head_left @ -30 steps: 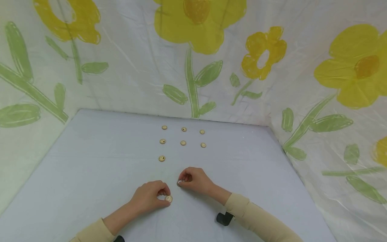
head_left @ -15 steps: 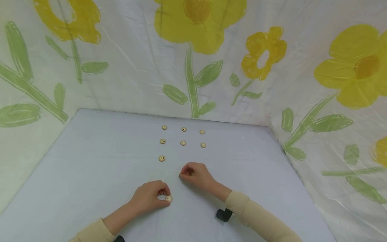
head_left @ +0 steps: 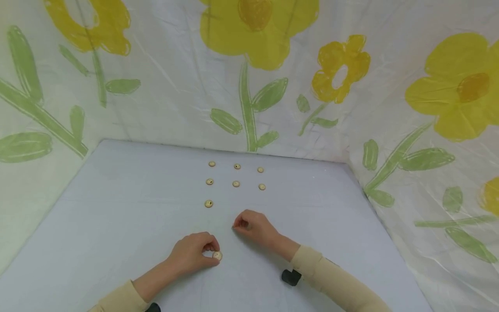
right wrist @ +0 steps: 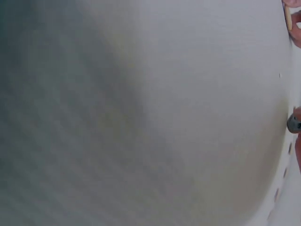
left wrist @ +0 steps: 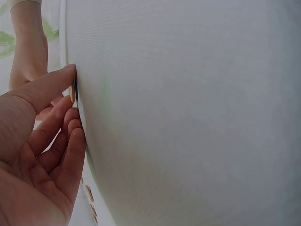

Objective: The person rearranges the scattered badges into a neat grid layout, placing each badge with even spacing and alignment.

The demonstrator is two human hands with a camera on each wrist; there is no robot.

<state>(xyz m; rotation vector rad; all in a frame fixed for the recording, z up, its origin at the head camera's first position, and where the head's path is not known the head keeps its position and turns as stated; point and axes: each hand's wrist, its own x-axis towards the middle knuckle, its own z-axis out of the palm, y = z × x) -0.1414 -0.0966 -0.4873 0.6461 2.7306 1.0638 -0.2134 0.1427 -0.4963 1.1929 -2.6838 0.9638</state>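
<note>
In the head view, my left hand (head_left: 194, 252) is low on the table, left of centre. Its thumb and index finger pinch a round pale wooden disc (head_left: 217, 256) by the edges, with markings on its face. The left wrist view shows the disc (left wrist: 72, 92) edge-on between thumb and fingertip. Farther forward and to the right, my right hand (head_left: 255, 227) pinches a small disc (head_left: 233, 227) at its fingertips, tilted so that mostly its edge shows. In the right wrist view this disc (right wrist: 294, 124) has a dark grey face, and the fingers are mostly cut off.
Several similar wooden discs (head_left: 236, 184) lie in loose rows beyond the hands, some with a dark spot; the nearest disc (head_left: 208, 203) is at the left. The pale table (head_left: 117, 208) ends at a flower-printed curtain (head_left: 167, 108) behind and at both sides.
My right hand has moved slightly forward, and the disc in it has turned from showing its face to nearly edge-on. The left hand and the laid-out discs have stayed in place.
</note>
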